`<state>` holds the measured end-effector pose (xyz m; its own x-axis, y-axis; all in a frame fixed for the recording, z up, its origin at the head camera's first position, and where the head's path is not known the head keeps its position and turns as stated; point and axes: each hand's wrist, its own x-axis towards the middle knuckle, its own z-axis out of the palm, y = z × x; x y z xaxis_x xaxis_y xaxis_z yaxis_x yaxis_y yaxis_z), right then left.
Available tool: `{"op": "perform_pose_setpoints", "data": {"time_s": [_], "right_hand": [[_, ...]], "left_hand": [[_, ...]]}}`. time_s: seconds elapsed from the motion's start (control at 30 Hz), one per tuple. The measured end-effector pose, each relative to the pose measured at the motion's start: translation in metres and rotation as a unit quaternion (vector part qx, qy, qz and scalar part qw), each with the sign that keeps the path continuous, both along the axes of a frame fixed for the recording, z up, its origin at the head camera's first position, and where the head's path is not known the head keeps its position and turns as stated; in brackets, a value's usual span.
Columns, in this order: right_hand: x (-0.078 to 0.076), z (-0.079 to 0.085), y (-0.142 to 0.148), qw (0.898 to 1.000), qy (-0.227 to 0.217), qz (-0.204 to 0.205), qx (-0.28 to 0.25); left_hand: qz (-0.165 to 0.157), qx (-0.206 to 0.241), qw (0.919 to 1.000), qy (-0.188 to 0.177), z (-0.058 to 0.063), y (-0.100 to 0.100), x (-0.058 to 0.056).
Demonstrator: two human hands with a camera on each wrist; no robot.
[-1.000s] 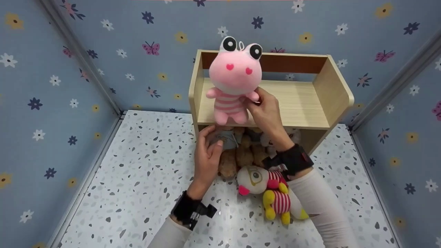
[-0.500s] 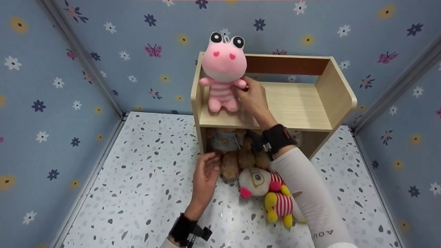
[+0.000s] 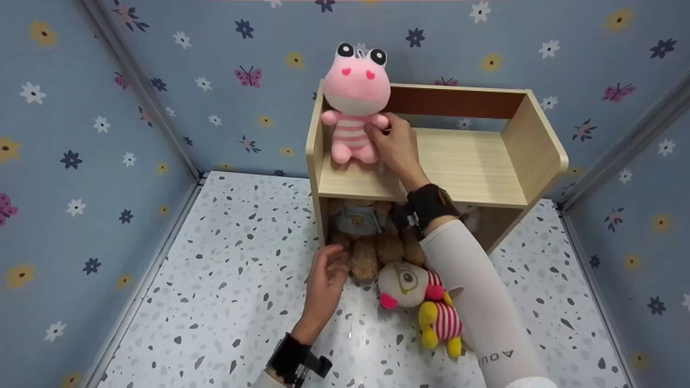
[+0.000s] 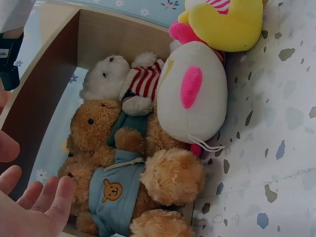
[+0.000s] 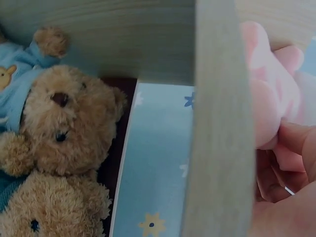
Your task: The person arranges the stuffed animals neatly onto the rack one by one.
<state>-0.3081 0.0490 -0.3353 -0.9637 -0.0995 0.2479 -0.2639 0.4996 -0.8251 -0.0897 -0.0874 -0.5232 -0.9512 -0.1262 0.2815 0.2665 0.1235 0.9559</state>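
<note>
A pink plush frog (image 3: 356,99) with big eyes and a striped body stands upright over the left end of the wooden shelf's top board (image 3: 458,161). My right hand (image 3: 398,141) grips it by its side, below one arm; in the right wrist view the thumb pinches the pink plush (image 5: 271,98). Whether its feet touch the board I cannot tell. My left hand (image 3: 325,283) is held with loosely bent fingers in front of the lower compartment, beside a teddy bear (image 4: 116,192) in a blue hoodie. Nothing is in that hand.
In the lower compartment sit another brown bear (image 4: 94,123) and a white bear (image 4: 106,79) in stripes. A white plush (image 3: 404,285) with pink ears and a yellow striped one (image 3: 442,323) lie on the speckled floor (image 3: 242,280). Flowered walls (image 3: 259,43) enclose the shelf.
My right hand has carried the pink frog up and farther back over the left end of the top board. My left hand has dropped down, away from the shelf's edge.
</note>
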Motion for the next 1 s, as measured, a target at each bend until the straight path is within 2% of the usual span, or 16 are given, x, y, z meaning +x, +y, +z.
{"op": "perform_pose_setpoints", "data": {"time_s": [0.27,0.37,0.47,0.6,0.73,0.87,1.0], "right_hand": [[0.002,-0.001,0.005,0.999,-0.029,0.013,-0.02],[0.007,0.0,0.013,0.999,-0.038,0.022,-0.032],[0.016,0.004,0.023,0.999,-0.027,0.027,-0.037],[0.036,0.007,0.038,0.998,0.025,0.04,-0.039],[0.058,0.006,0.056,0.993,0.092,0.053,-0.041],[0.081,-0.002,0.072,0.988,0.143,0.045,-0.044],[0.104,-0.013,0.087,0.984,0.166,0.037,-0.049]], "left_hand": [[0.003,0.007,1.0,0.006,-0.001,-0.006,0.001],[0.008,0.007,0.9999,0.002,-0.003,-0.007,0.001],[0.01,0.009,0.9999,0.0,-0.004,-0.007,-0.002],[0.011,0.011,0.9999,-0.002,-0.005,-0.007,-0.006],[0.007,0.008,0.9999,-0.009,-0.005,-0.005,-0.009],[-0.003,0.002,0.9999,-0.015,-0.007,-0.001,-0.011],[-0.014,-0.007,0.9997,-0.016,-0.011,0.005,-0.012]]}}
